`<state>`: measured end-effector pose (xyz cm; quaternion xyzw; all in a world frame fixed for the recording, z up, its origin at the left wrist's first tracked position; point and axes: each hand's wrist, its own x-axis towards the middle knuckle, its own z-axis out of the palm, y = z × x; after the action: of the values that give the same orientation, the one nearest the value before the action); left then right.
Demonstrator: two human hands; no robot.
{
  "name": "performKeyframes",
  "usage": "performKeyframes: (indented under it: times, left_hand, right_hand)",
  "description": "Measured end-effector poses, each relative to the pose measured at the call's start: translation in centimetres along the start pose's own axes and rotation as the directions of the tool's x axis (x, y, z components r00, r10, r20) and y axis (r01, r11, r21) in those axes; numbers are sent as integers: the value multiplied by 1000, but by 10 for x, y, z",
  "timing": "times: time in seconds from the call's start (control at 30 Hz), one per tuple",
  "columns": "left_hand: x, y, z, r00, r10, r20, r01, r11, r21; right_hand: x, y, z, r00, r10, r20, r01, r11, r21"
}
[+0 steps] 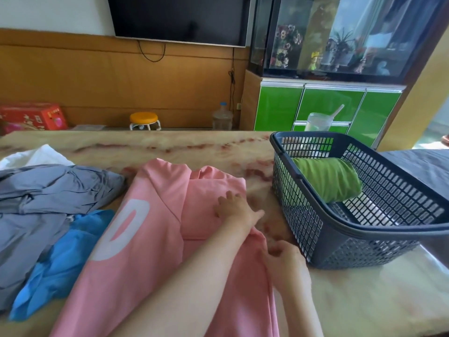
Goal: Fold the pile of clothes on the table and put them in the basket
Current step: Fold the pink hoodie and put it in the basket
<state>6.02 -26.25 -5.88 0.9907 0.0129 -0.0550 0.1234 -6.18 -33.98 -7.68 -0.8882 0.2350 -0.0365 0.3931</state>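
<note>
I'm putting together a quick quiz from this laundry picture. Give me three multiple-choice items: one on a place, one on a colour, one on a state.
1. Where is the green garment?
A) on the floor
B) in the basket
C) on a chair

2. What colour is the shirt with the big white letter?
A) pink
B) yellow
C) black

3. How does the left hand lie?
A) curled round a cup
B) raised in the air
C) flat on the shirt

Answers:
1. B: the green garment lies inside the basket's mesh walls.
2. A: the cloth around the white letter is pink.
3. C: its fingers are spread flat on the shirt, while the right hand pinches the shirt's edge.
</note>
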Motion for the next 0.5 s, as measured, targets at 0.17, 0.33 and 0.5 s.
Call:
performKeyframes:
  times: [0.17, 0.33, 0.5]
  left_hand:
    - [14, -3, 0, 999, -39, -15, 38, 999, -18]
    - [33, -44, -37, 993, -75, 87, 104, 912, -397]
    - [30, -125, -79, 995, -95, 23, 83, 708, -701]
  right_hand:
    - [-4, -11, 11, 983, -156, 98, 130, 964, 230]
    - [-21, -41, 21, 877, -215, 431, 43, 926, 375]
    - [-50, -109, 44, 783, -373, 498, 212, 913, 349]
